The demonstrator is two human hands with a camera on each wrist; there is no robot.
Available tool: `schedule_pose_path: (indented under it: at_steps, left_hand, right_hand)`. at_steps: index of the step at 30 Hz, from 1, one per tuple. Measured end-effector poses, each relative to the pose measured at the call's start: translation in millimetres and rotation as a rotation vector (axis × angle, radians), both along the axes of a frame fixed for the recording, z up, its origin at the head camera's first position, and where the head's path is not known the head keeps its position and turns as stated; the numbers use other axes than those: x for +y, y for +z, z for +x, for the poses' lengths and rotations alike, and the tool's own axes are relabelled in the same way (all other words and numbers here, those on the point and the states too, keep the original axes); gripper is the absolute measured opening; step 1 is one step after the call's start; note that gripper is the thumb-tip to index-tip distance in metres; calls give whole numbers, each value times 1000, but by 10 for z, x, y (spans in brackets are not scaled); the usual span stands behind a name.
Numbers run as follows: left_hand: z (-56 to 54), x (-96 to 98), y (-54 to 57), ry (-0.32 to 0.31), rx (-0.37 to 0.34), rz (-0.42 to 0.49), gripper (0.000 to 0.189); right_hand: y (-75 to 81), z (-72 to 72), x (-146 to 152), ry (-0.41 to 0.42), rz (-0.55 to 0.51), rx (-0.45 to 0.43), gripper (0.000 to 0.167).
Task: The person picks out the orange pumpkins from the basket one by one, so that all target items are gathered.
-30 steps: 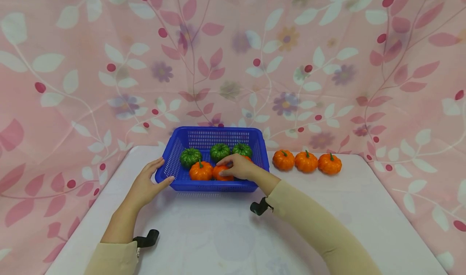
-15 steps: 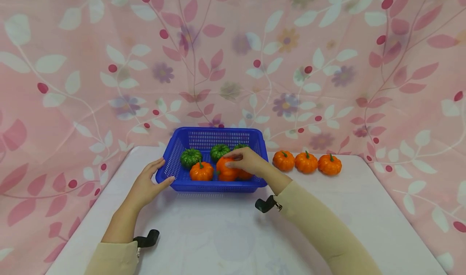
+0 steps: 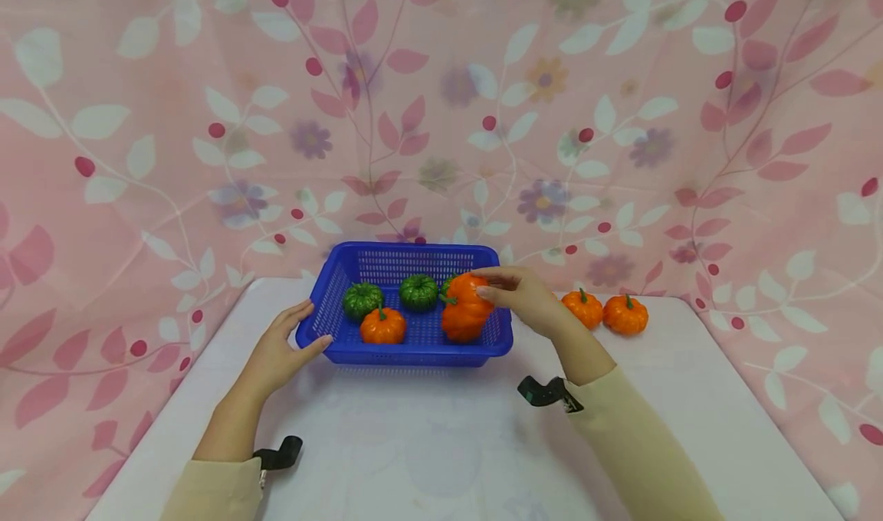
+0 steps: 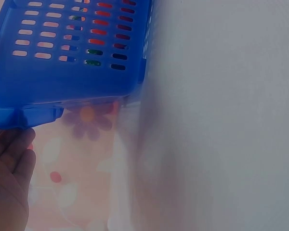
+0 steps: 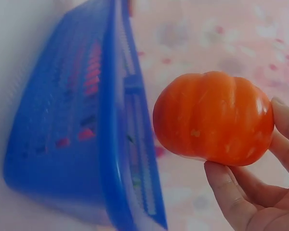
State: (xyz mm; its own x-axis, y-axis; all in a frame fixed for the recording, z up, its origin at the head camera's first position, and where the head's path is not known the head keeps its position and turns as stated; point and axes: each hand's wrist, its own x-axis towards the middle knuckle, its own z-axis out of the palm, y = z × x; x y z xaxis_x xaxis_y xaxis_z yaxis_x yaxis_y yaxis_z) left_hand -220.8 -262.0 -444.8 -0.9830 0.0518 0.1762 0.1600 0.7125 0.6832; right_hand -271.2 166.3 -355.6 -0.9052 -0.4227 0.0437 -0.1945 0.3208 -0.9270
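Note:
In the head view my right hand [image 3: 527,299] pinches a small orange pumpkin [image 3: 474,293], tilted with its green stem to the left, over the right side of a blue plastic basket [image 3: 407,355]. The right wrist view shows this pumpkin [image 5: 214,118] between thumb and fingers, beside the basket wall [image 5: 62,120]. Another orange pumpkin [image 3: 461,328] shows below it, partly covered. My left hand [image 3: 279,352] rests against the basket's left front corner with fairly straight fingers; in the left wrist view its fingers [image 4: 24,163] touch under the rim.
Inside the basket are an orange pumpkin [image 3: 382,327] and green pumpkins [image 3: 362,301], one mostly hidden behind the held one. Right of the basket, orange pumpkins [image 3: 625,315] stand in a row, the nearest mostly behind my right hand. A floral curtain [image 3: 441,122] hangs behind the white-covered table [image 3: 414,437].
My right hand has lifted the orange pumpkin from the basket's front middle and carried it right and up, tilting it. The left hand has stayed at the basket's corner.

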Motion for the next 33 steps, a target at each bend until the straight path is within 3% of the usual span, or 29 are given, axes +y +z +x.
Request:
schedule_pose_path:
  at_steps: [5, 14, 23, 33]
  left_hand:
    - [6, 13, 10, 1, 3, 3, 83]
    - [-5, 22, 23, -2, 10, -5, 83]
    - [1, 9, 23, -9, 21, -11, 83]
    - [9, 12, 48, -7, 3, -17, 85]
  right_hand:
    - [-56, 104, 314, -83, -61, 6, 47]
    - [-248, 290, 891, -129, -137, 24, 48]
    - [-660, 338, 1345, -202, -317, -198, 41]
    - [-1042, 230, 1453, -243, -342, -260, 39]
